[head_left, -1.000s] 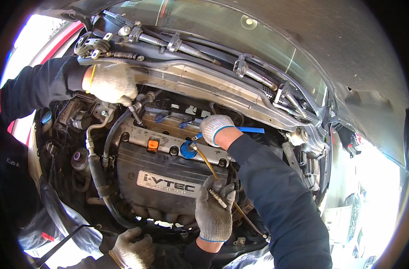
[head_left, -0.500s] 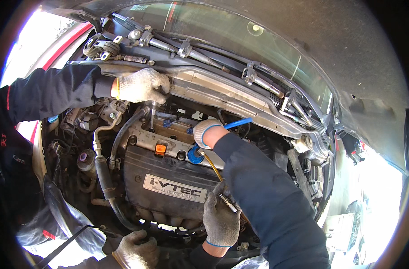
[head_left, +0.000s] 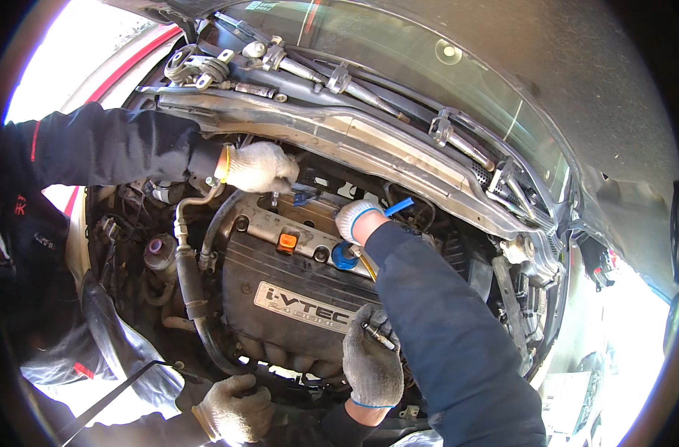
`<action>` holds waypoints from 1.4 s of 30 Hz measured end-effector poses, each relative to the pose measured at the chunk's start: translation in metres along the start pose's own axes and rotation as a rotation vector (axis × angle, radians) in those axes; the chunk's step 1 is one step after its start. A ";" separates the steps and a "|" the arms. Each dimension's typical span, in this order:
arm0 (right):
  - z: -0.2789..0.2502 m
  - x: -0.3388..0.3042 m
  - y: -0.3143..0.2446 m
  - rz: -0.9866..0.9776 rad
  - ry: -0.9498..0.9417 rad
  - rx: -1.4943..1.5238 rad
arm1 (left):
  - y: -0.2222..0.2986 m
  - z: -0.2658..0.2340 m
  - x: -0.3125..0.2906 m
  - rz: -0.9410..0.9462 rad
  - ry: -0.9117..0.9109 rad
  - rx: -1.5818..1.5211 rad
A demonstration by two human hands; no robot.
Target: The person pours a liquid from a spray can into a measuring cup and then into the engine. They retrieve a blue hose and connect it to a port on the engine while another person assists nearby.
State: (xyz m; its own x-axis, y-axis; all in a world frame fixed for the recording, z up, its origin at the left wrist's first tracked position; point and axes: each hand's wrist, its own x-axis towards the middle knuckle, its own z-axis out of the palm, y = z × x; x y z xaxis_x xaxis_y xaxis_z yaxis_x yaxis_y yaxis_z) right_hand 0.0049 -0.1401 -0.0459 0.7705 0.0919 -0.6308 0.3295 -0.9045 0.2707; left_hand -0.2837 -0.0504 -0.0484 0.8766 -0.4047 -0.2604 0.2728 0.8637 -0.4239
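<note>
My right hand [head_left: 358, 220], in a white knit glove, is closed round a tool with a blue handle [head_left: 400, 207] that sticks out past it. Just below that hand, on the metal engine cover strip, is a round blue piece [head_left: 345, 255]; a thin yellow tube [head_left: 368, 267] runs beside it. Lower down, my left hand [head_left: 372, 365] in a greyish glove has its fingers closed on a spark plug [head_left: 378, 337]. A co-worker's gloved hand [head_left: 261, 167] grips a metal bar [head_left: 275, 200] standing over the engine's far left. Their other hand [head_left: 235, 408] is at the front edge.
The black engine cover [head_left: 280, 261] spans the middle, with an orange connector [head_left: 287, 243] behind it. Several ignition coils, one of them this coil [head_left: 362, 91], lie along the windshield base. A metal cross panel [head_left: 339, 141] borders the bay. The raised hood [head_left: 563, 82] hangs above.
The view has shifted, so the engine appears farther right. The co-worker's upper hand has come down closer to the engine, with less of the bar showing. My hands have barely moved against the engine.
</note>
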 end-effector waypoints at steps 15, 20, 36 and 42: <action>-0.029 -0.052 0.053 -0.174 0.370 0.239 | -0.008 0.049 -0.009 0.200 0.136 0.253; -0.033 -0.057 0.052 -0.003 0.202 0.324 | -0.009 0.043 -0.008 0.182 0.099 0.209; -0.012 -0.036 0.050 -0.198 0.341 0.191 | -0.010 0.024 -0.005 0.081 0.180 0.227; -0.004 -0.038 0.049 -0.074 0.345 0.253 | -0.009 0.014 -0.005 0.044 0.036 0.152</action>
State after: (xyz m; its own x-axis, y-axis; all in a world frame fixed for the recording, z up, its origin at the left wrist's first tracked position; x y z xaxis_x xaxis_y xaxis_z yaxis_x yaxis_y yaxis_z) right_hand -0.0064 -0.1869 -0.0057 0.9015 0.2550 -0.3496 0.2792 -0.9600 0.0197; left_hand -0.2847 -0.0524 -0.0315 0.8747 -0.3741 -0.3081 0.2942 0.9151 -0.2759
